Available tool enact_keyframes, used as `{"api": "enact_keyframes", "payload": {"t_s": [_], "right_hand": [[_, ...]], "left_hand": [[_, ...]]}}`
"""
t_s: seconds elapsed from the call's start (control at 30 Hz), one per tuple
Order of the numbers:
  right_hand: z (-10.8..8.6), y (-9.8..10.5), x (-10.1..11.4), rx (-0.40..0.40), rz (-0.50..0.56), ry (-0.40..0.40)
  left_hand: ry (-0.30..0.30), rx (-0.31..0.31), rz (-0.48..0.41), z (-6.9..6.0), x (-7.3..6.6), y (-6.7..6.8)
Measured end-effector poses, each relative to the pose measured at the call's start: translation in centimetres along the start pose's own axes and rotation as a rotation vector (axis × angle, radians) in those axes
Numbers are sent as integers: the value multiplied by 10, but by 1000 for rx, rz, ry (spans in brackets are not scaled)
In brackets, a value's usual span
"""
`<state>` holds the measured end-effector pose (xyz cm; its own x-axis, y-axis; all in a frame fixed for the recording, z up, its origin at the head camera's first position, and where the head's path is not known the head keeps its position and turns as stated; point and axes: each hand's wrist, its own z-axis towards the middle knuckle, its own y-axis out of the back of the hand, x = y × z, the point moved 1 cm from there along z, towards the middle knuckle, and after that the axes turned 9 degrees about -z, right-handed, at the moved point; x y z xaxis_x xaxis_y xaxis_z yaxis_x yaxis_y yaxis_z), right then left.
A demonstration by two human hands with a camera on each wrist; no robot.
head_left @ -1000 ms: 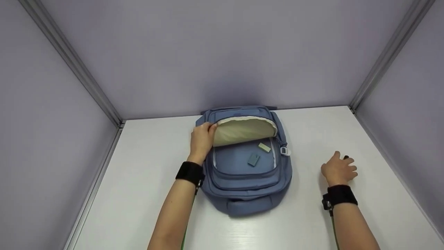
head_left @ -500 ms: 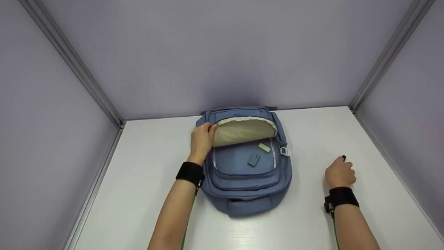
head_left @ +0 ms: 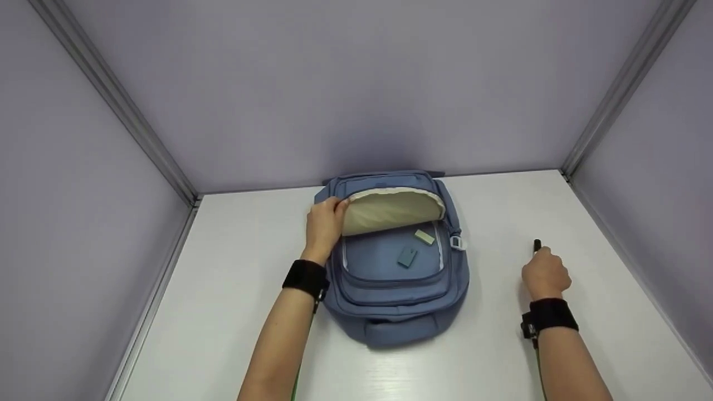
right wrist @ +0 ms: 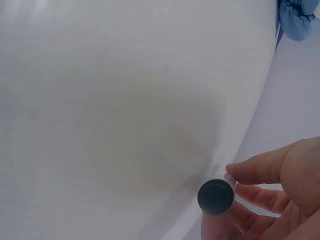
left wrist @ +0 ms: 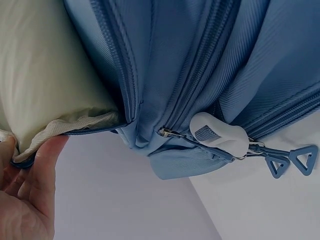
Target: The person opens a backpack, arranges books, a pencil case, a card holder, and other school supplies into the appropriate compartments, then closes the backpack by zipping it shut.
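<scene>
A blue backpack [head_left: 405, 308] lies on the table with its front pocket unzipped. My left hand [head_left: 324, 225] pinches the edge of the pocket flap [head_left: 392, 213] and holds it lifted, so its cream lining shows. In the left wrist view the thumb and fingers pinch the flap's rim [left wrist: 50, 131]. Inside the pocket lie a small pale yellow block [head_left: 424, 237] and a blue-green block [head_left: 407, 257]. Right of the backpack, my right hand [head_left: 546, 274] grips a slim cylinder with a black end [right wrist: 215, 197]. Most of it is hidden by the fingers, so its exact kind is unclear.
A white buckle-like fob [head_left: 457, 243] hangs on the backpack's right side. White table surface [head_left: 245, 250] extends on both sides. Pale walls [head_left: 356, 89] close in the back and the sides.
The right hand's fingers have gone from spread to curled around the black-ended cylinder, whose tip has swung up and slightly left. The left hand and flap have stayed in place.
</scene>
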<state>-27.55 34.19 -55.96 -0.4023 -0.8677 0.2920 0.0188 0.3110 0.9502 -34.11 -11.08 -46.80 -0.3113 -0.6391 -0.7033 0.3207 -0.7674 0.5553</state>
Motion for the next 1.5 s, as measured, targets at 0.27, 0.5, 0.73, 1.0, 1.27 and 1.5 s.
{"api": "enact_keyframes", "payload": {"t_s": [0.27, 0.5, 0.73, 1.0, 1.27, 1.5], "right_hand": [[-2, 24, 38, -155, 31, 137], [-17, 38, 83, -485, 179, 461], [-45, 49, 127, -630, 264, 853], [-66, 35, 167, -519, 216, 1215], [-68, 15, 190, -494, 56, 1266], [-66, 4, 203, -558, 2, 1293]], "left_hand": [[-12, -9, 8, 1, 0, 1], [-1, -1, -2, 0, 0, 1], [-7, -10, 11, -1, 0, 1], [-7, -12, 8, 0, 1, 2], [-4, -15, 17, -1, 2, 3], [11, 10, 25, -2, 1, 4]]}}
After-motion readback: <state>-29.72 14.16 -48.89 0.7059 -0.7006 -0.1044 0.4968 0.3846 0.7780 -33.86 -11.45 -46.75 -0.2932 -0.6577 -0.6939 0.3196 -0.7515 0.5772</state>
